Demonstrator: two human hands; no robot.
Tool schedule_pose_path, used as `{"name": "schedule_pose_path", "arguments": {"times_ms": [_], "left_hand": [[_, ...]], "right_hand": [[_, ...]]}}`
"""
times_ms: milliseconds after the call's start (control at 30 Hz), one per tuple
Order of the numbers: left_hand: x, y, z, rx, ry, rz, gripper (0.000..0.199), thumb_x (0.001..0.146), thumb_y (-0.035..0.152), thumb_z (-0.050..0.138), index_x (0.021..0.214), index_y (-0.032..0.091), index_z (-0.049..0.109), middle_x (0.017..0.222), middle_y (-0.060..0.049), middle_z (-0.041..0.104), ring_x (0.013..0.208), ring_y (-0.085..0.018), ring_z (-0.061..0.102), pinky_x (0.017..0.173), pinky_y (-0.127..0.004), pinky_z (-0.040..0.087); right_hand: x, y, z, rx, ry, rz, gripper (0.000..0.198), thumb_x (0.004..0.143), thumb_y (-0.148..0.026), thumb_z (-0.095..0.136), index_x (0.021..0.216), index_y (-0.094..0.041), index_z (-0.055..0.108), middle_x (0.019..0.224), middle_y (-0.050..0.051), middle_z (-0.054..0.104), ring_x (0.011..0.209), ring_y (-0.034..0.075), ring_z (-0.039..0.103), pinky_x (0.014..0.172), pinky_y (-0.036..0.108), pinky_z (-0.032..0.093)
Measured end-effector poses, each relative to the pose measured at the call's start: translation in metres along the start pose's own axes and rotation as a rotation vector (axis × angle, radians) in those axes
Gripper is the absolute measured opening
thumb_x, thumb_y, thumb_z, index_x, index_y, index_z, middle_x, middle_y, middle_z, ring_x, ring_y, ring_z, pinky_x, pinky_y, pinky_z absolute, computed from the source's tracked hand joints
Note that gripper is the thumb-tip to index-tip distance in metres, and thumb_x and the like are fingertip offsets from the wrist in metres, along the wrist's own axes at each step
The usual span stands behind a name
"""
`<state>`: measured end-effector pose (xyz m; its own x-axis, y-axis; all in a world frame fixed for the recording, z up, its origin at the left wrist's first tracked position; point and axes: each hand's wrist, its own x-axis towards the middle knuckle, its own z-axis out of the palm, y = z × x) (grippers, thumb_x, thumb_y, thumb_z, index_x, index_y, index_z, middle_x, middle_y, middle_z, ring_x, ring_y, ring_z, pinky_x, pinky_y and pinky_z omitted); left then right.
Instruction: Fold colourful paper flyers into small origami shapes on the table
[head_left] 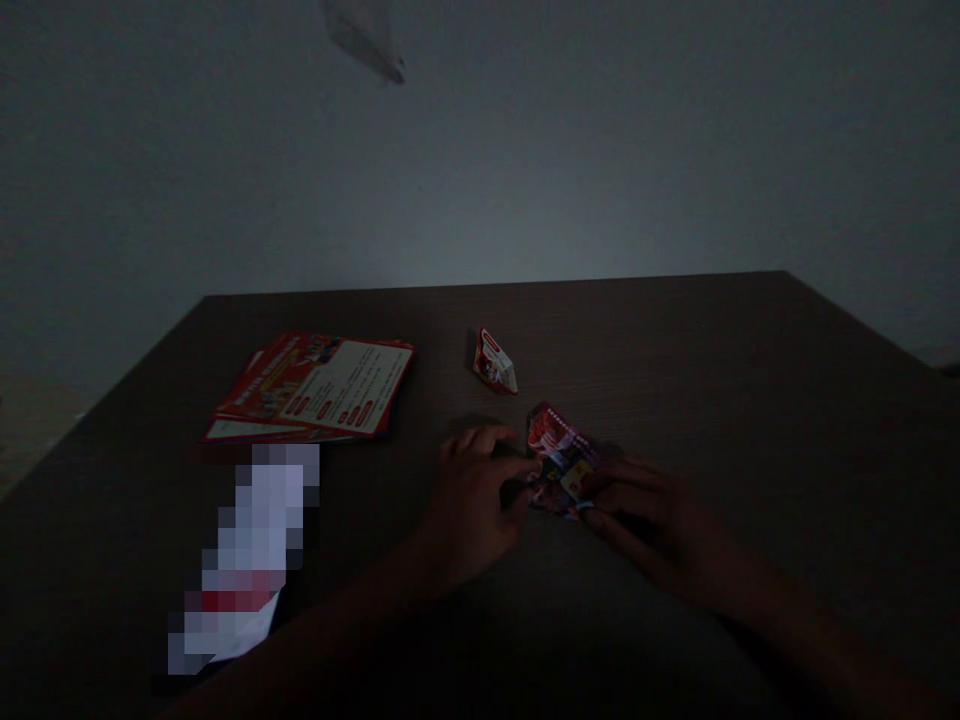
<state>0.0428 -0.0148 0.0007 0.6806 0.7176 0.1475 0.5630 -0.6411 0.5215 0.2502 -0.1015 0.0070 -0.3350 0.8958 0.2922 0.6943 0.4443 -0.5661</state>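
A small printed paper (559, 455), red and dark with a yellow patch, lies on the dark table in front of me. It looks folded, though dim light hides its exact shape. My right hand (660, 515) grips its right side between fingers and thumb. At the paper's left edge is my left hand (476, 490), fingers apart and curved. Its index fingertip reaches the edge; I cannot tell whether the thumb touches it. Beyond the hands stands a small folded paper piece (495, 362), red and white, with its flaps raised.
A stack of red and white printed sheets (322, 385) lies at the left of the table (675, 350). Nearer me, a long pale object (251, 550) is blurred by pixelation. A pale wall (570, 150) rises behind the table's far edge.
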Motion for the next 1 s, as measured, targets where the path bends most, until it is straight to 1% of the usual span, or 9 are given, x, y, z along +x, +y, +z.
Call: {"name": "schedule_pose_path", "arguments": {"times_ms": [133, 233, 333, 433, 600, 733, 867, 1000], "left_hand": [[-0.0011, 0.0027, 0.0024, -0.066, 0.018, 0.086, 0.026, 0.076, 0.011, 0.061, 0.096, 0.026, 0.068, 0.107, -0.003, 0.058, 0.102, -0.022, 0.051, 0.088, -0.040, 0.038], [-0.0021, 0.0052, 0.0043, -0.073, 0.005, 0.121, 0.023, 0.078, 0.010, 0.057, 0.094, 0.023, 0.066, 0.103, -0.004, 0.060, 0.099, -0.022, 0.052, 0.088, -0.040, 0.039], [-0.0024, 0.0055, 0.0058, -0.065, 0.005, 0.105, 0.023, 0.079, 0.010, 0.056, 0.098, 0.022, 0.064, 0.099, -0.004, 0.060, 0.096, -0.022, 0.052, 0.085, -0.040, 0.039], [-0.0023, 0.0037, 0.0069, -0.074, 0.009, 0.097, 0.021, 0.081, 0.011, 0.056, 0.097, 0.022, 0.065, 0.097, -0.004, 0.060, 0.094, -0.021, 0.052, 0.084, -0.039, 0.039], [-0.0017, 0.0021, 0.0055, -0.068, 0.021, 0.084, 0.023, 0.081, 0.009, 0.054, 0.095, 0.023, 0.067, 0.099, -0.003, 0.059, 0.095, -0.021, 0.051, 0.084, -0.039, 0.038], [-0.0011, 0.0028, 0.0032, -0.017, 0.035, 0.048, 0.024, 0.078, 0.013, 0.060, 0.096, 0.027, 0.068, 0.101, -0.002, 0.059, 0.098, -0.023, 0.049, 0.084, -0.041, 0.036], [-0.0001, 0.0023, 0.0019, -0.011, 0.019, 0.052, 0.024, 0.077, 0.017, 0.064, 0.097, 0.030, 0.069, 0.103, -0.002, 0.058, 0.099, -0.023, 0.048, 0.084, -0.041, 0.035], [0.0012, -0.0007, 0.0005, -0.017, 0.001, 0.066, 0.028, 0.074, 0.016, 0.067, 0.097, 0.031, 0.069, 0.104, -0.001, 0.058, 0.100, -0.023, 0.048, 0.084, -0.041, 0.035]], "right_hand": [[0.0013, -0.0015, -0.0025, 0.008, -0.013, 0.004, 0.012, 0.087, -0.015, 0.053, 0.090, -0.020, 0.063, 0.090, 0.005, 0.066, 0.086, 0.018, 0.061, 0.077, 0.034, 0.049], [0.0012, -0.0007, -0.0030, 0.018, -0.025, -0.003, 0.011, 0.087, -0.016, 0.053, 0.089, -0.021, 0.063, 0.088, 0.005, 0.066, 0.084, 0.018, 0.062, 0.076, 0.034, 0.049], [0.0007, 0.0003, -0.0026, 0.028, -0.031, -0.004, 0.009, 0.087, -0.017, 0.054, 0.089, -0.021, 0.062, 0.088, 0.005, 0.066, 0.083, 0.018, 0.061, 0.074, 0.034, 0.049], [0.0004, 0.0005, -0.0021, 0.039, -0.033, -0.008, 0.009, 0.086, -0.015, 0.055, 0.088, -0.020, 0.062, 0.087, 0.004, 0.065, 0.083, 0.017, 0.060, 0.075, 0.034, 0.048], [0.0003, 0.0002, -0.0024, 0.051, -0.018, 0.005, 0.008, 0.086, -0.016, 0.055, 0.086, -0.020, 0.062, 0.085, 0.005, 0.065, 0.082, 0.017, 0.060, 0.073, 0.033, 0.049], [0.0010, -0.0001, -0.0027, 0.069, 0.009, 0.058, 0.009, 0.087, -0.016, 0.054, 0.086, -0.020, 0.062, 0.088, 0.006, 0.065, 0.084, 0.018, 0.062, 0.073, 0.033, 0.052], [0.0014, 0.0010, -0.0016, 0.067, 0.008, 0.098, 0.010, 0.087, -0.016, 0.054, 0.086, -0.020, 0.063, 0.094, 0.007, 0.065, 0.089, 0.019, 0.063, 0.077, 0.033, 0.052], [0.0001, 0.0030, -0.0003, 0.072, 0.007, 0.114, 0.011, 0.087, -0.018, 0.054, 0.088, -0.021, 0.064, 0.095, 0.007, 0.066, 0.089, 0.018, 0.063, 0.075, 0.031, 0.053]]}}
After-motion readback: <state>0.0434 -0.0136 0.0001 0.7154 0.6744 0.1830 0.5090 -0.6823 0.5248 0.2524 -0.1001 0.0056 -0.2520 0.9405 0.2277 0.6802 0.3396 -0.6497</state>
